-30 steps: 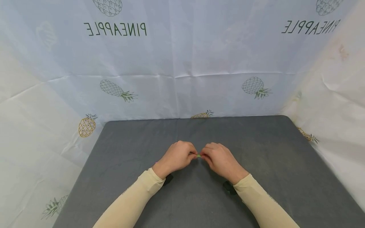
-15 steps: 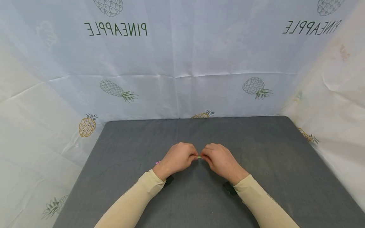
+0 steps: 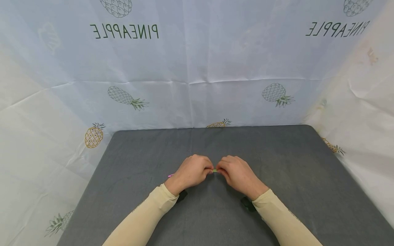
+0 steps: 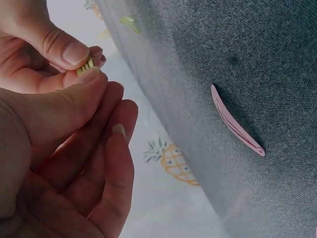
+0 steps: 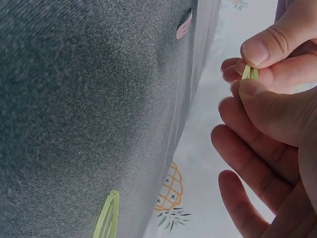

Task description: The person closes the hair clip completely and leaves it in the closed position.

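A light green snap hair clip [image 3: 214, 170] is stretched between my two hands, over the middle of the table. My left hand [image 3: 191, 173] pinches one end of it between thumb and forefinger. At the other end, the thumb and forefinger of my right hand [image 3: 238, 174] grip it. Only the clip's slotted middle [image 4: 85, 67] shows between the thumbs in the left wrist view; both ends are covered. On the table beside my left hand lies a pink hair clip [image 4: 237, 121]. A second green hair clip [image 5: 107, 215] rests on the table in the right wrist view.
The grey cloth-covered table [image 3: 147, 150] reaches back to a white pineapple-print curtain [image 3: 197, 61], which also rises at both sides. A dark wrist-worn device [image 3: 182, 195] shows under the left wrist, and a similar dark device [image 3: 248, 203] under the right.
Both hands have come down very slightly in the head view, still gripping the green hair clip. More of the pink hair clip shows beside the left wrist.
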Demonstrator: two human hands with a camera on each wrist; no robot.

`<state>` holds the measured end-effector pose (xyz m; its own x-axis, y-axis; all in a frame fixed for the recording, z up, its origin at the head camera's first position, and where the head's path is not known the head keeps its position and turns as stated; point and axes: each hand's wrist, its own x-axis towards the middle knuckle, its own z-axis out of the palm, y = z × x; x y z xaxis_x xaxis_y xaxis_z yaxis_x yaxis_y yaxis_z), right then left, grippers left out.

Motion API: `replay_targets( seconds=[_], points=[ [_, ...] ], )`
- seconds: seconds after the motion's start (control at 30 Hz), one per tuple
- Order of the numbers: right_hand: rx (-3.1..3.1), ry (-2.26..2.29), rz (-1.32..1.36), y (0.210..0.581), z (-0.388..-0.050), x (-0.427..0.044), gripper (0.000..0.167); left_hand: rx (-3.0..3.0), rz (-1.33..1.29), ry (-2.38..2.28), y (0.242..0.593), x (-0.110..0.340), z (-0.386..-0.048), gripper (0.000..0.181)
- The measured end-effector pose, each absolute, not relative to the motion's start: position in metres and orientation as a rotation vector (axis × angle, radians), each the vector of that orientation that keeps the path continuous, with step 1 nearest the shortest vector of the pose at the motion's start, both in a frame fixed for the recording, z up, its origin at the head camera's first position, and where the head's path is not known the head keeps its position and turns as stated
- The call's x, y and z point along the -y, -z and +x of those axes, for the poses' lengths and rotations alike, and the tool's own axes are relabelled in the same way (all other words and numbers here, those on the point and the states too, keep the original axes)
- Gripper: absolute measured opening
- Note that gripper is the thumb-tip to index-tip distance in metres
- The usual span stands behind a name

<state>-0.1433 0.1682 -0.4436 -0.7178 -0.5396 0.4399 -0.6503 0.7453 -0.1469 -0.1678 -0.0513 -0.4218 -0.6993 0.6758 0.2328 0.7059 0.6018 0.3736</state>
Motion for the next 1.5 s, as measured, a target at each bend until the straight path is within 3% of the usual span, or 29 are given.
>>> replay_targets(
  seconds=[1.5],
  points=[
    [2.622,-0.459,0.943,0.4446,-0.1443,-0.1685,0.01,2.703,-1.266,0.716,0.4253,0.055,-0.1705,0.009]
  ],
)
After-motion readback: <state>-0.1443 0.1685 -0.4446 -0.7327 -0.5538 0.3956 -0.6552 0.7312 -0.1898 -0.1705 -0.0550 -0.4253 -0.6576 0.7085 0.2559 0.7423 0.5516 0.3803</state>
